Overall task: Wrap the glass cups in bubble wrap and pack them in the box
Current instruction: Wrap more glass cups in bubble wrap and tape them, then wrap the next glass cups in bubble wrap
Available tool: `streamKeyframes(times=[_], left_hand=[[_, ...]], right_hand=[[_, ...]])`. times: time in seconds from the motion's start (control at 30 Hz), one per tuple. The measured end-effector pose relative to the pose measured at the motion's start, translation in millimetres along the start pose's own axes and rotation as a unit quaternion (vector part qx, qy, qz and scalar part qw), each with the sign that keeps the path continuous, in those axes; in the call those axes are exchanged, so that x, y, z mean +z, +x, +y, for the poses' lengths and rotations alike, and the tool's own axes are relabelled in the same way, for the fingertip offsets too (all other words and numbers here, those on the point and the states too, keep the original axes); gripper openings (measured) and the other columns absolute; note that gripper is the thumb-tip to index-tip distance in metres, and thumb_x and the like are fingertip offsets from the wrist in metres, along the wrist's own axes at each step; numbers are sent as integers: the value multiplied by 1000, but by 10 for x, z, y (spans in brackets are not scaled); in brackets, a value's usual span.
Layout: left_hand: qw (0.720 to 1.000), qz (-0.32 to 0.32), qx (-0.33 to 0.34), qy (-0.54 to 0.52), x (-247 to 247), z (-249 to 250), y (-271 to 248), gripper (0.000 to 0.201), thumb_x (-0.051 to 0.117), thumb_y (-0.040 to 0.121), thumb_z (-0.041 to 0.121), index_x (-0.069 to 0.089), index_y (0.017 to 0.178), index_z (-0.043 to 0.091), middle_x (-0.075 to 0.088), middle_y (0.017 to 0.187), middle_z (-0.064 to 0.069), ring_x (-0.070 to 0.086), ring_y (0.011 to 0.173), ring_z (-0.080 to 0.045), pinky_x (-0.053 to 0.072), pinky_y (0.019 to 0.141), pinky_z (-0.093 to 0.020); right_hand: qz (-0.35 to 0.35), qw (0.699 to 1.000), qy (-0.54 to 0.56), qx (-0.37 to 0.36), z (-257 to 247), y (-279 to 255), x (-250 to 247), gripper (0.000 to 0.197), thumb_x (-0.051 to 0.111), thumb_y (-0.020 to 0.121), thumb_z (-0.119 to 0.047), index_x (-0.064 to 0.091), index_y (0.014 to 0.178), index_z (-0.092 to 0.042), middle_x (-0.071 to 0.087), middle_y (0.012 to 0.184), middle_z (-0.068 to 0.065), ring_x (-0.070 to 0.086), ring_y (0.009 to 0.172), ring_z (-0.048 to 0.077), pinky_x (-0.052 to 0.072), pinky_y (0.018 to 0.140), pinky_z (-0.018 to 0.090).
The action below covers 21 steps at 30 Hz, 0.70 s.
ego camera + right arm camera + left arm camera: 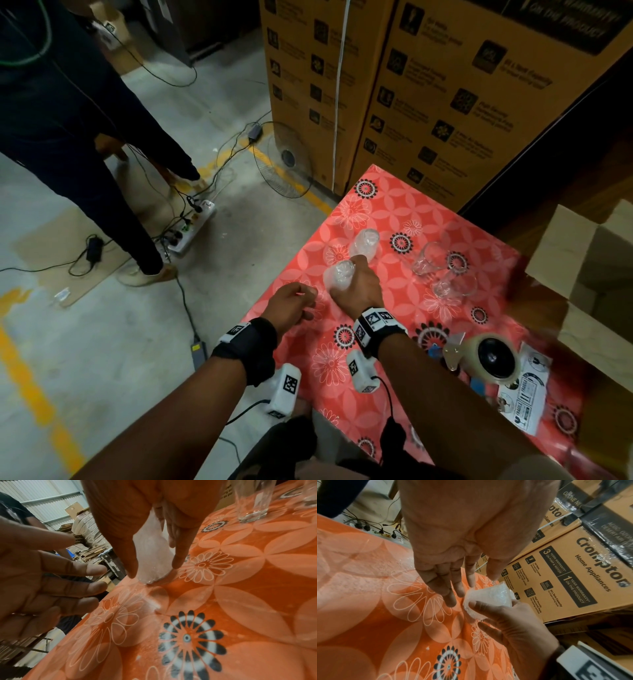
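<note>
Now right hand (pixel 356 286) grips wrapped cup (pixel 339 275); left hand (pixel 291 305) open.

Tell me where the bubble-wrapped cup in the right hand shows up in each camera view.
Head: wrapped cup just left of centre, under the right hand.
Left wrist: right of centre, past the left hand's fingertips.
Right wrist: upper centre, base on the table.
Shared landmark: the flowered tablecloth.

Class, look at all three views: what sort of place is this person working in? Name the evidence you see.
Probably a warehouse or stockroom: tall printed appliance cartons stand stacked beside the table, the concrete floor carries yellow painted lines, and flattened cardboard is piled in the background.
</note>
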State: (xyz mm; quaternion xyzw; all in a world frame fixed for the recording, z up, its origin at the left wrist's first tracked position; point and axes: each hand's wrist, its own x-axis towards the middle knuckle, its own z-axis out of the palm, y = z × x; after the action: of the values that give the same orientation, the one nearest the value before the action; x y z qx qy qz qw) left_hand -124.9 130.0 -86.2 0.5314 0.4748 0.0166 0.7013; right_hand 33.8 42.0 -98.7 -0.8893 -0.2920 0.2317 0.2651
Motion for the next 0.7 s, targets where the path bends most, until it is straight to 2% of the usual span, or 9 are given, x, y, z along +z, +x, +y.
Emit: streamKeyframes(times=[0.1,0.17,0.27,0.33,0.4,0.47,0.53,0.6,0.7], left_hand=[[1000,-2,1,-20,31,48,-22,18,58,108,12,63,114,-4,70,95,-12,67,65,-20,49,49,-20],[1000,-2,-1,-24,45,57,-13,17,58,106,7,63,118,-4,71,95,-13,68,70,-24,49,48,-20],[1000,-4,-9,-25,78,50,32,16,60,103,7,64,117,-1,73,102,-20,69,82,-32,47,48,-21],[999,-9,-14,-29,112,45,58,10,63,102,9,65,111,5,73,104,-18,69,84,-33,49,53,-26],[1000,-9,-17,-23,146,46,75,10,62,103,12,65,109,6,73,101,-17,69,81,-31,48,56,-28],[1000,-6,-15,-7,195,48,76,16,62,106,19,64,107,4,70,94,-16,65,73,-26,44,55,-26],[1000,-6,-18,9,260,57,61,22,59,108,24,62,104,3,66,89,-16,59,61,-21,40,47,-21],[1000,-14,-25,14,345,78,37,22,58,109,22,62,102,2,65,89,-17,56,54,-17,39,42,-18],[998,-44,-24,40,486,115,-17,16,57,109,15,64,97,7,69,88,-13,60,53,-12,41,42,-17]], right_hand=[[0,1000,20,15,24,-37,-33,85,90,71,-26,39,138,-15,65,123,18,65,111,40,53,87,36],[2,999,28,24,54,-73,-81,99,95,66,-27,34,143,-15,63,128,20,63,115,40,53,91,37],[-1,999,37,21,152,-135,-177,110,99,61,-19,31,147,-14,59,137,19,61,123,37,52,99,35],[-14,1000,26,11,235,-199,-258,111,98,64,-11,28,151,-15,54,145,16,57,130,34,49,105,34],[-14,1000,4,7,345,-258,-364,103,92,72,-5,28,151,-21,52,150,14,59,129,32,53,105,41],[20,999,-24,10,465,-300,-518,87,85,80,-5,32,145,-29,58,143,8,67,112,27,61,91,48],[85,995,-48,14,567,-297,-710,67,78,87,-11,40,138,-31,66,129,2,69,97,22,62,80,47],[149,987,-49,18,650,-231,-894,53,74,90,-17,49,136,-27,69,122,-3,70,89,22,61,79,45],[176,981,-59,63,710,-46,-1125,50,73,90,-20,57,138,-18,75,112,2,73,98,30,60,86,43]])
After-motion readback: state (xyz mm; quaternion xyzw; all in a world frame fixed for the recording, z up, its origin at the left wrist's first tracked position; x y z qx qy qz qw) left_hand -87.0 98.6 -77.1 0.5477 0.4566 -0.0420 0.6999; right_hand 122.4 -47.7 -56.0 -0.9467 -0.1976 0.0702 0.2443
